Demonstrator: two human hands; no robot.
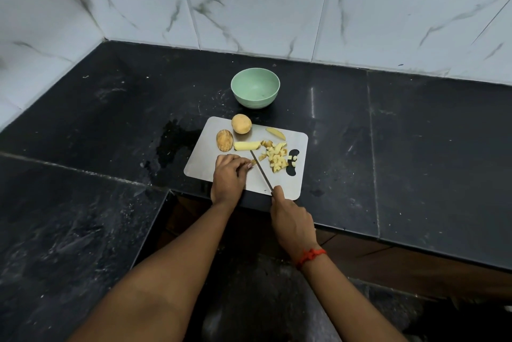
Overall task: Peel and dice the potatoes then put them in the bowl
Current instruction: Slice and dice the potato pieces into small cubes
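Observation:
A steel cutting board (293, 183) lies on the black counter. On it are a whole potato (241, 123), a potato half (224, 140), a peeled strip (246, 145), a wedge (275, 133) and a pile of diced pieces (277, 157). My left hand (230, 178) holds a small potato piece (253, 162) down with curled fingers. My right hand (291, 219) grips the knife (261, 169), its blade lying beside that piece. A green bowl (255, 88), nothing inside, stands behind the board.
A wet patch (171, 145) darkens the counter left of the board. White marble tiles (249, 3) form the back and left walls. The counter edge (249, 207) runs just under the board's near side.

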